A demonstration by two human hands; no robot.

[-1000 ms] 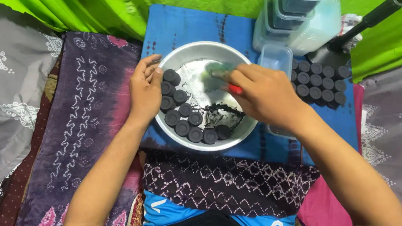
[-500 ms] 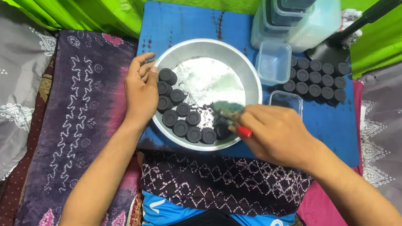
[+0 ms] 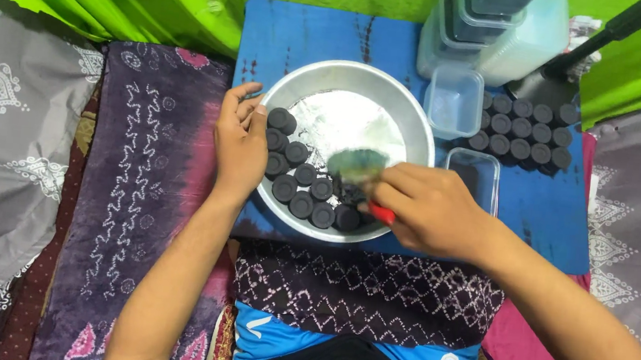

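Note:
A round metal bowl (image 3: 362, 81) sits on a blue board (image 3: 312, 36) in front of me. Several small black discs (image 3: 302, 190) lie along its left and near inner side. My left hand (image 3: 238, 144) rests on the bowl's left rim, fingers touching it. My right hand (image 3: 429, 207) is closed on a brush with a red handle (image 3: 382, 213); its blurred greenish head (image 3: 357, 163) is inside the bowl, over the discs near the front.
More black discs (image 3: 524, 130) lie in rows on the board at the right. Clear plastic boxes (image 3: 455, 103) stand beside the bowl, one (image 3: 476, 176) by my right hand, with stacked ones (image 3: 481, 14) behind. Green cloth hangs at the back; patterned fabrics surround.
My right hand has swept the brush from the bowl's far right side down to its near side, over the discs. The left hand has stayed on the rim.

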